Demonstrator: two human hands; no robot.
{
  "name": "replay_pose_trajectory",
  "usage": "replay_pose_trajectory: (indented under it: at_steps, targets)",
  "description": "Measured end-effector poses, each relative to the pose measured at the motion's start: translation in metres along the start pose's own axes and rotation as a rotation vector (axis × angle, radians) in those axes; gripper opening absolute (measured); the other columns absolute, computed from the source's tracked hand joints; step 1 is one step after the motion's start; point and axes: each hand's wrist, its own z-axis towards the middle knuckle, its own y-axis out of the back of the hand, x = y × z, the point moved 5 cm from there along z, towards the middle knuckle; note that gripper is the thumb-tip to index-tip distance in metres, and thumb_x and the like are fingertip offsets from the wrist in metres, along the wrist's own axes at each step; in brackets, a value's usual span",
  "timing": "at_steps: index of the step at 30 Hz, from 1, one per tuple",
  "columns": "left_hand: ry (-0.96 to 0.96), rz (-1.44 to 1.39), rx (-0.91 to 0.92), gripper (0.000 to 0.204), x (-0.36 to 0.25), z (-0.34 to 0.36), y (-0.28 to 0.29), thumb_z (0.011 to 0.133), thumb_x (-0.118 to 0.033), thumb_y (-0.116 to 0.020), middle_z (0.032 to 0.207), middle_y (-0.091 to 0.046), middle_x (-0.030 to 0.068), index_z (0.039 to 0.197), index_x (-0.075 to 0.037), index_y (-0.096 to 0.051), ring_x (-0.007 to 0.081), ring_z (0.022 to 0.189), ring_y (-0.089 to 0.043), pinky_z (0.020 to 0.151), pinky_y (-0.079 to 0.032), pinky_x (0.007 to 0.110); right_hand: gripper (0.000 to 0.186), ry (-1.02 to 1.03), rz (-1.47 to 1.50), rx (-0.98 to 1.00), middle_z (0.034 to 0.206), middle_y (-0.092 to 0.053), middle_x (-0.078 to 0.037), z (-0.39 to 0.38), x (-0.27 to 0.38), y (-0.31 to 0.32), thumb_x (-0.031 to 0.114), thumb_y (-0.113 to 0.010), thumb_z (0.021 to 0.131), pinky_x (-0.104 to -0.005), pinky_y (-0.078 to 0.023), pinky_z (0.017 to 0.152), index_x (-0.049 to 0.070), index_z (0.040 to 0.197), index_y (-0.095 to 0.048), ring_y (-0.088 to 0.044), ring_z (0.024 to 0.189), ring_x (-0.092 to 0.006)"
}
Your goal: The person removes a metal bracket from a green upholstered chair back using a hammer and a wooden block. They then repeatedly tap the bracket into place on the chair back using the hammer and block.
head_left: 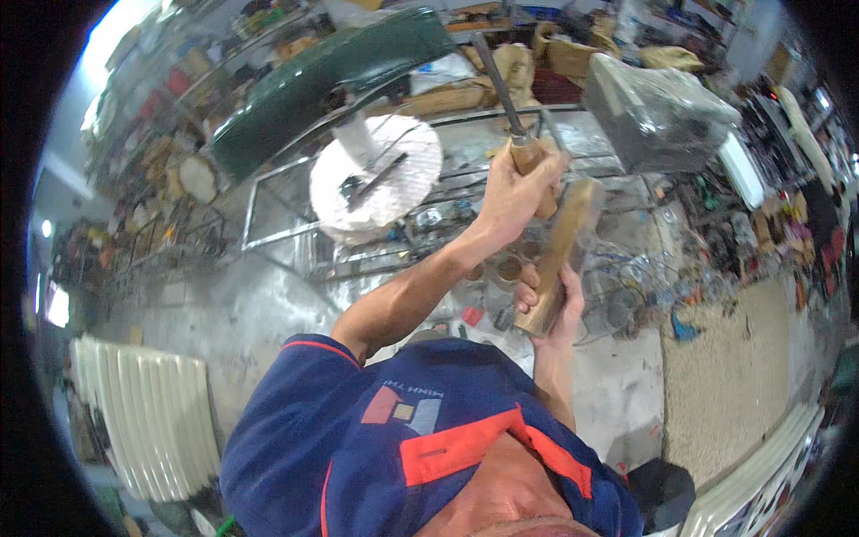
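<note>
In my left hand (pixel 519 190) is a wooden-handled tool with a long dark metal blade (pixel 497 80). The fingers wrap round its handle, and the blade points up and away. Whether it is a file or a chisel, I cannot tell. My right hand (pixel 557 309) is closed round the lower end of a long wooden block (pixel 559 251), which is smeared by motion. The block's upper end is close to the butt of the tool's handle. Whether the two touch is not plain.
A metal frame table (pixel 268 240) bears a round white disc (pixel 331 192) at left. Beyond are a green wrapped panel (pixel 340 80) and a plastic-wrapped box (pixel 658 112). Small clutter covers the area right of my hands. A ribbed cream panel (pixel 148 416) stands at lower left.
</note>
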Motion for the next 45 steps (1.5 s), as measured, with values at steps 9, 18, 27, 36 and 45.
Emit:
replay_pose_trajectory:
  at_steps: [9, 18, 27, 36, 45]
  targets:
    - [0.017, 0.038, -0.248, 0.027, -0.031, -0.081, 0.11, 0.1, -0.019, -0.055, 0.098, -0.056, 0.0102, 0.121, -0.006, -0.045, 0.0229, 0.073, -0.065, 0.062, -0.052, 0.036, 0.038, 0.015, -0.163, -0.222, 0.089, -0.058, -0.008, 0.015, -0.009, 0.048, 0.038, -0.065, 0.099, -0.0367, -0.051, 0.064, 0.004, 0.114, -0.055, -0.059, 0.072, -0.0191]
    - [0.08, -0.104, -0.329, 0.045, -0.04, -0.104, 0.165, 0.101, -0.027, -0.055, 0.093, -0.062, 0.0147, 0.133, 0.003, -0.052, 0.0262, 0.08, -0.064, 0.074, -0.052, 0.038, 0.043, 0.011, -0.322, -0.356, 0.091, -0.059, -0.007, 0.033, -0.017, 0.062, 0.042, -0.065, 0.1, -0.0321, -0.051, 0.063, 0.002, 0.114, -0.058, -0.059, 0.071, -0.0171]
    - [0.142, -0.11, -0.235, 0.054, -0.051, -0.095, 0.178, 0.112, -0.037, -0.049, 0.113, -0.063, 0.0122, 0.148, 0.003, -0.044, 0.0311, 0.093, -0.073, 0.076, -0.062, 0.04, 0.039, -0.095, -0.324, -0.431, 0.09, -0.061, -0.009, 0.041, -0.044, 0.092, 0.04, -0.067, 0.098, -0.0365, -0.053, 0.063, 0.005, 0.109, -0.055, -0.062, 0.072, -0.0202]
    - [0.12, -0.208, -0.209, 0.053, -0.058, -0.07, 0.186, 0.114, -0.039, -0.043, 0.113, -0.063, 0.012, 0.148, 0.0, -0.042, 0.0338, 0.09, -0.077, 0.047, -0.056, 0.032, 0.034, -0.086, -0.405, -0.506, 0.088, -0.062, -0.011, 0.046, -0.041, 0.093, 0.036, -0.068, 0.098, -0.0365, -0.053, 0.06, 0.005, 0.107, -0.054, -0.062, 0.069, -0.0213]
    - [0.12, -0.384, -0.136, 0.057, -0.075, -0.038, 0.204, 0.105, -0.024, -0.051, 0.125, -0.062, 0.0171, 0.153, 0.004, -0.04, 0.0361, 0.109, -0.069, 0.071, -0.064, 0.036, 0.041, -0.022, -0.43, -0.546, 0.083, -0.065, -0.012, 0.055, -0.039, 0.101, 0.037, -0.069, 0.095, -0.0407, -0.059, 0.052, 0.0, 0.107, -0.055, -0.067, 0.062, -0.0219]
